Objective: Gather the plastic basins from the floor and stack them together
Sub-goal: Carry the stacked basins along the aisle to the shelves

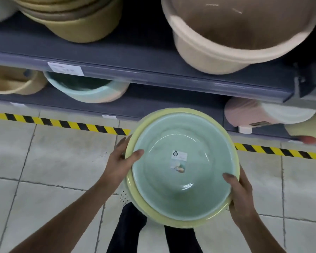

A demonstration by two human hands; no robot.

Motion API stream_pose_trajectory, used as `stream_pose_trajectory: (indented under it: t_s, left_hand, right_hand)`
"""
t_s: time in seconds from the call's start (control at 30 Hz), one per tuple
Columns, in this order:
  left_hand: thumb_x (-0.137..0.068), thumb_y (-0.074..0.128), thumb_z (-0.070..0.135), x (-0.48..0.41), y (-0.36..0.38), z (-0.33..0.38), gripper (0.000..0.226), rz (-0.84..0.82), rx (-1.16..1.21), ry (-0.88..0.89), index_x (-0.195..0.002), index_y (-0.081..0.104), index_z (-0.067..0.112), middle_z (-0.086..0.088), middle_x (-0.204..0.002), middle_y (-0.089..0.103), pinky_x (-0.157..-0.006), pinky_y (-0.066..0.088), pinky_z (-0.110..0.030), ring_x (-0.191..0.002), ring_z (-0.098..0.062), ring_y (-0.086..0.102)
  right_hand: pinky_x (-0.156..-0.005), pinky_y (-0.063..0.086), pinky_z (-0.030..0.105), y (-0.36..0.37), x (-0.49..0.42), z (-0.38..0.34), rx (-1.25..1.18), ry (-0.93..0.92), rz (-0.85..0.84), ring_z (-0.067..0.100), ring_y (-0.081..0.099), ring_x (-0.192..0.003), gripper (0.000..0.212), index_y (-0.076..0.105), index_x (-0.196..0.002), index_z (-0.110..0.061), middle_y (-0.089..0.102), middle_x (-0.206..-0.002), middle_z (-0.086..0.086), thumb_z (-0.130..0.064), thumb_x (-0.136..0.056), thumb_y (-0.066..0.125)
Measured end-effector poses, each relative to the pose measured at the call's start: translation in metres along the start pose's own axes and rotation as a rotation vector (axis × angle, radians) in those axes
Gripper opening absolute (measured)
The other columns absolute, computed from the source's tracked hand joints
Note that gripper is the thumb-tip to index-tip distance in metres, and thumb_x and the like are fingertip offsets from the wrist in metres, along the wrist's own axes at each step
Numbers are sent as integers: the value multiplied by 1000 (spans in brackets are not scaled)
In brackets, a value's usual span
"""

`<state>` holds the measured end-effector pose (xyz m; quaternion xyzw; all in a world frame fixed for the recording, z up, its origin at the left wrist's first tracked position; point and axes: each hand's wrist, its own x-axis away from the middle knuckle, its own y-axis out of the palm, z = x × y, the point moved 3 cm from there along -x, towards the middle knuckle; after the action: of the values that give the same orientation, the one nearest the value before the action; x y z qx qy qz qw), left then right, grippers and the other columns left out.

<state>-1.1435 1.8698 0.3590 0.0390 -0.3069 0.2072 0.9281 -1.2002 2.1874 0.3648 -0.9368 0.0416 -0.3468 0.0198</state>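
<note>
A pale green basin (182, 179) with a small label on its bottom sits nested inside a yellow basin (153, 214). I hold this stack in the air over the tiled floor, in front of the shelves. My left hand (122, 161) grips the left rim, thumb over the edge. My right hand (241, 198) grips the right rim, thumb inside the green basin. My legs show below the stack.
Grey shelving (135, 70) runs across the top. It carries a large beige basin (235, 33), stacked tan basins (77, 19), a green basin (84, 90) and pink and white ones (263, 110) lower down. Black-and-yellow hazard tape (62, 123) marks the floor (44, 161) along the shelf base.
</note>
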Motion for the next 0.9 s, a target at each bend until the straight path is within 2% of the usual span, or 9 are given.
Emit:
stream_pose_trajectory:
  t_s: [0.13,0.27,0.37,0.5,0.67,0.8,0.9]
  left_hand:
    - [-88,70,17,-63,7,-46,37,19,42,-3,-120,67,34,-1,-126,65,-94,54,-44,-109,-22,67]
    - [-85,73,26,-127,13,-85,38,50,63,-37,-121,66,39,7,-116,71,-94,54,-45,-102,-17,71]
    - [-87,70,24,-167,18,-101,35,71,86,-29,-121,67,32,7,-110,74,-96,52,-43,-102,-16,71]
    - [-77,74,42,-211,17,-107,39,53,57,-4,-115,69,34,6,-109,74,-98,51,-45,-104,-18,70]
    - [-86,70,27,-250,26,-99,29,62,96,70,-115,70,31,7,-103,76,-77,55,-30,-95,-14,72]
    - [-84,72,29,-280,30,-90,29,74,90,78,-113,71,32,8,-103,76,-80,54,-30,-94,-13,72]
    - [-82,74,29,-301,35,-87,31,106,106,64,-113,73,27,6,-101,77,-75,55,-28,-93,-15,73]
  right_hand:
    - [-85,54,52,13,-69,31,16,-25,-9,33,65,-102,50,65,-124,-27,70,-115,9,5,-89,51]
    - [-88,53,48,31,-139,53,17,-37,-9,29,66,-100,46,67,-121,-28,72,-112,4,1,-88,55]
    - [-89,52,46,46,-187,59,7,-63,-26,27,66,-97,40,69,-117,-24,71,-116,10,-1,-86,59]
    - [-91,52,46,62,-236,62,13,-105,-64,28,66,-101,36,68,-118,-19,69,-121,12,-4,-85,60]
    - [-88,53,44,77,-275,63,22,-144,-118,27,66,-101,35,69,-116,-25,72,-115,6,-7,-88,57]
    - [-83,54,46,86,-304,64,27,-99,-77,29,68,-96,30,71,-108,-32,73,-113,4,-17,-83,62]
    - [-83,55,43,91,-325,62,16,-107,-53,28,68,-93,25,74,-100,-31,74,-106,3,-18,-80,66]
